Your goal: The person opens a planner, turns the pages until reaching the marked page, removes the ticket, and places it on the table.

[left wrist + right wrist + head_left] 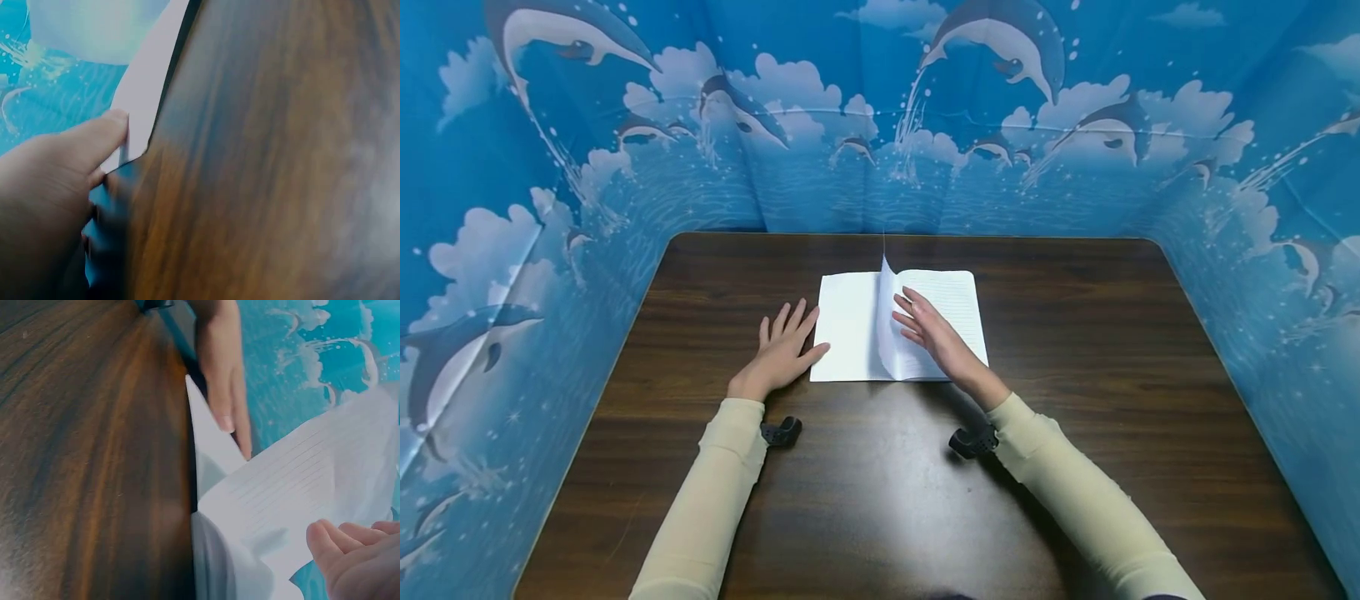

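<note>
Two pale yellow sleeves are extending from the near side of a dark wood-grain table, black wrist-worn devices showing beside the cuffs. The left hand is lying flat with its fingers spread and gripping nothing, its thumb resting over the outer edge of an open notebook. That notebook is lying on the table between the two hands, toward the far side. Over its right half, the right hand is hovering open with fingers extended, pinching nothing; whether the fingertips are touching the paper is impossible to tell. Just beside them, one lined sheet is standing raised and curving near the notebook's middle, above a ruled right-hand page. Beyond the table's far edge, a blue backdrop is hanging, printed with leaping dolphins, clouds and sea.
</note>
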The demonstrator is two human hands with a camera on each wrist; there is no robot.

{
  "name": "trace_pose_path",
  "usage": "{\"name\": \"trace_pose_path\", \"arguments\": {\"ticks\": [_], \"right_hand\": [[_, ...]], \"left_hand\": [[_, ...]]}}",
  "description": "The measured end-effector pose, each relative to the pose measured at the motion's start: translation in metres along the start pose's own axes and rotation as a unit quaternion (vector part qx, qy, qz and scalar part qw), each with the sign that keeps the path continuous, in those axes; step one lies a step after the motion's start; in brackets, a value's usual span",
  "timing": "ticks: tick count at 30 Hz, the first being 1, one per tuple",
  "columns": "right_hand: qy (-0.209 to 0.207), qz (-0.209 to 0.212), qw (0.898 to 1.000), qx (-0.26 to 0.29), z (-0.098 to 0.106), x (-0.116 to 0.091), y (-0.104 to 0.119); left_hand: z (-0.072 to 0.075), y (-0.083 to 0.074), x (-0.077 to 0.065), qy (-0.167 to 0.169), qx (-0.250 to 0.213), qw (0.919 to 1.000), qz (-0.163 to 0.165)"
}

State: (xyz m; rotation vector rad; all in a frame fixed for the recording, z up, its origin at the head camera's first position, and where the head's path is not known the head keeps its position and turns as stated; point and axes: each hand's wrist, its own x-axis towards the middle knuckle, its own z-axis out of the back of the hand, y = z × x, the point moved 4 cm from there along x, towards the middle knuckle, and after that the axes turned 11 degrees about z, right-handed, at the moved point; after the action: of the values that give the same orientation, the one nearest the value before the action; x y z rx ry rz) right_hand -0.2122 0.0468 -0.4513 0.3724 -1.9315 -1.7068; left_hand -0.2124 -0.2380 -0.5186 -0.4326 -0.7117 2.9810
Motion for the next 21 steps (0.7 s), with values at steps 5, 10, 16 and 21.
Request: {"name": "trace_pose_path", "arguments": {"ticks": [5, 10, 16, 21], "right_hand": [[0.079, 0.004, 0.968, -0.237, -0.012, -0.006, -0.007], [0.19, 0.019, 0.909, -0.371, -0.028, -0.01, -0.019], [0.233, 0.018, 0.876, -0.421, -0.037, -0.013, -0.033], [0.242, 0.02, 0.868, -0.433, -0.039, -0.012, -0.037]], "left_hand": [[0.009, -0.001, -0.006, 0.013, -0.06, 0.9981, -0.01], [0.018, -0.001, -0.008, 0.003, -0.121, 0.9926, -0.011], [0.018, -0.009, -0.008, 0.007, -0.09, 0.9958, 0.014], [0.013, -0.015, -0.006, 0.02, -0.014, 0.9986, 0.046]]}}
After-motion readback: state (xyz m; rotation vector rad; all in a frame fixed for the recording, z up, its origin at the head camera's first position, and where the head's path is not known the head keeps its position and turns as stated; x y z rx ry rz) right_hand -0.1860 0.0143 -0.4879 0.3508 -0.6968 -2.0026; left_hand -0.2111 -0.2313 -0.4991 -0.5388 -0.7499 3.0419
